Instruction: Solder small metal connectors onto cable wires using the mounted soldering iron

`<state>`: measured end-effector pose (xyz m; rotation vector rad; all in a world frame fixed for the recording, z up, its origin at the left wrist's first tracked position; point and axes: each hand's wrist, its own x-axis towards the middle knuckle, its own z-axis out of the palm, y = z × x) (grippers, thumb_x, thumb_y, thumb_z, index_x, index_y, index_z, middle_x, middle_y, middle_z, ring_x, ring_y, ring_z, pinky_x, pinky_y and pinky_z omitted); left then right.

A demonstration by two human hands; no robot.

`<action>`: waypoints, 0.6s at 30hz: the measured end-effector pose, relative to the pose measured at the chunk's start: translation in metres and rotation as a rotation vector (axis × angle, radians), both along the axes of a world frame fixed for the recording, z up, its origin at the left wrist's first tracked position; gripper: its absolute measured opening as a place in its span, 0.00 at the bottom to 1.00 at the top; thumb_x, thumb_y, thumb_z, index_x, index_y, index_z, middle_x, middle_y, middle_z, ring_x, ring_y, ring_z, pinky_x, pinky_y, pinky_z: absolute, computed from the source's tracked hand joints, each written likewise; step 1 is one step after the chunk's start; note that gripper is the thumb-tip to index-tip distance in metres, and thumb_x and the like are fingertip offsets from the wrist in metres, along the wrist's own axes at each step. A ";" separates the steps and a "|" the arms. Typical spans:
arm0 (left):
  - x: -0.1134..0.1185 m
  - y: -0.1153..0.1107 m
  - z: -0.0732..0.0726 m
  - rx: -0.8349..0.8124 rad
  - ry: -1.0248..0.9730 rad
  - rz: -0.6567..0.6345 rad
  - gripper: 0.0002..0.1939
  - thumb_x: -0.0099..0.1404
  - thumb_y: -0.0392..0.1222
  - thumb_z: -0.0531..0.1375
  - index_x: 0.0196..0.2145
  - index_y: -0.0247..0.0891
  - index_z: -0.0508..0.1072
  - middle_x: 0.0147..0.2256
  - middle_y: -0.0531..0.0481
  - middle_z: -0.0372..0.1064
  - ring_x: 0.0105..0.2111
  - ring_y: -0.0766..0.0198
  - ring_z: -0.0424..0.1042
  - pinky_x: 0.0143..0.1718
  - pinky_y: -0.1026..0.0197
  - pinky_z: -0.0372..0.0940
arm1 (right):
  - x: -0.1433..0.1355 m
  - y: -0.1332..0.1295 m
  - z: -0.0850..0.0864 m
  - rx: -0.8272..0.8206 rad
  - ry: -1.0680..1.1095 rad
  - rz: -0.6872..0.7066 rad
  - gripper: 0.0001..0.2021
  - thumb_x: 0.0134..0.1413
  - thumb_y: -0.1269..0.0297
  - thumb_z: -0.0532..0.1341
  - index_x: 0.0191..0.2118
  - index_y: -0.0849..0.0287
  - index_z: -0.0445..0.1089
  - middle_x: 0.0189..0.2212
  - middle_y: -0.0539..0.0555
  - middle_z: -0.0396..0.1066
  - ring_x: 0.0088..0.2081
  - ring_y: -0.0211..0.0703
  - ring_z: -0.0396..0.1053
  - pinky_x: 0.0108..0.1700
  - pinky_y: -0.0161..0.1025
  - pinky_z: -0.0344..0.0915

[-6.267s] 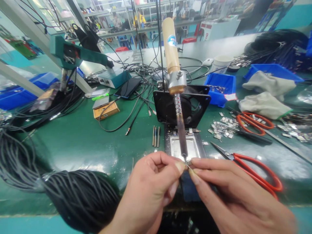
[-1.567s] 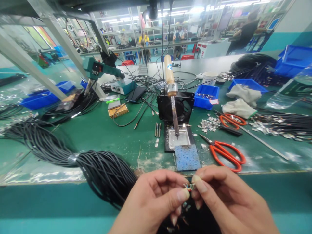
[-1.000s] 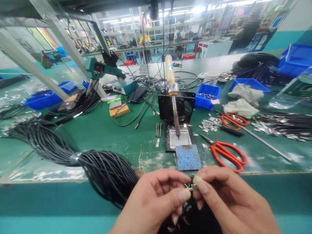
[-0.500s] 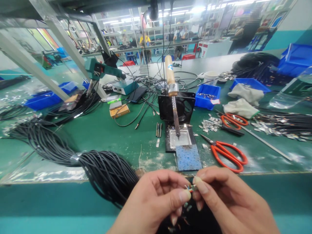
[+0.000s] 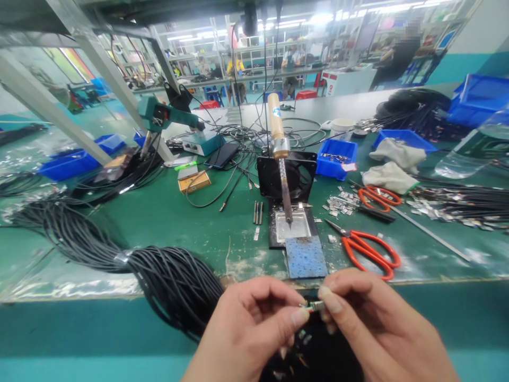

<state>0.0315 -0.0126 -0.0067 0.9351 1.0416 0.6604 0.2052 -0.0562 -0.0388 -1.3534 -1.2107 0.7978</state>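
Low in the view, in front of the bench edge, my left hand (image 5: 258,326) pinches thin coloured wires (image 5: 309,310) at a cable's end between thumb and forefinger. My right hand (image 5: 371,318) is closed on a small metal connector (image 5: 318,305), with thumb and fingertips at its right end. Wires and connector meet between the two hands; whether they are joined is too small to tell. Just beyond the fingers lies a blue sponge (image 5: 305,257). Behind it a wooden-handled soldering iron (image 5: 280,138) stands tip down over a metal tray (image 5: 293,233).
A thick bundle of black cables (image 5: 167,265) hangs over the edge at left. Red-handled scissors (image 5: 371,252), loose metal connector pieces (image 5: 341,206) and a blue bin (image 5: 338,159) lie right. A black fan (image 5: 264,175) stands behind the tray. Other people sit far back.
My right fingertips have shifted slightly right, and more of the silver connector shows between my hands. The wire ends that stuck up by my left thumb are less visible.
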 end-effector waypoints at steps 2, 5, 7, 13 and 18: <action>0.001 0.000 0.002 0.022 0.040 -0.013 0.09 0.60 0.42 0.72 0.32 0.34 0.80 0.21 0.55 0.69 0.22 0.71 0.65 0.25 0.70 0.62 | 0.006 -0.001 0.003 0.017 -0.088 -0.046 0.07 0.61 0.56 0.65 0.34 0.51 0.72 0.26 0.48 0.72 0.26 0.38 0.73 0.26 0.28 0.70; 0.002 -0.001 0.002 0.025 0.063 -0.025 0.10 0.60 0.43 0.72 0.32 0.34 0.80 0.22 0.54 0.70 0.22 0.70 0.65 0.24 0.69 0.62 | 0.012 -0.002 0.010 0.031 -0.149 0.013 0.07 0.61 0.56 0.65 0.33 0.51 0.71 0.23 0.47 0.71 0.22 0.37 0.70 0.20 0.29 0.67; 0.002 -0.001 0.002 0.034 0.070 -0.029 0.10 0.60 0.44 0.71 0.32 0.34 0.80 0.22 0.54 0.69 0.22 0.69 0.65 0.25 0.69 0.62 | 0.015 0.001 0.013 0.095 -0.231 0.117 0.04 0.62 0.60 0.65 0.36 0.50 0.74 0.24 0.46 0.73 0.22 0.37 0.71 0.23 0.31 0.68; -0.002 -0.005 0.000 0.089 0.056 -0.017 0.06 0.63 0.41 0.69 0.34 0.36 0.80 0.23 0.54 0.70 0.24 0.68 0.66 0.27 0.68 0.65 | 0.017 0.010 0.009 0.191 -0.285 0.301 0.09 0.65 0.70 0.62 0.45 0.48 0.75 0.35 0.48 0.73 0.35 0.35 0.75 0.37 0.29 0.73; -0.004 -0.005 -0.003 0.129 0.055 -0.035 0.06 0.65 0.41 0.68 0.32 0.36 0.79 0.23 0.54 0.68 0.24 0.68 0.65 0.27 0.68 0.64 | 0.016 0.012 0.009 0.176 -0.255 0.417 0.11 0.66 0.73 0.60 0.46 0.48 0.74 0.37 0.47 0.77 0.38 0.34 0.77 0.41 0.28 0.74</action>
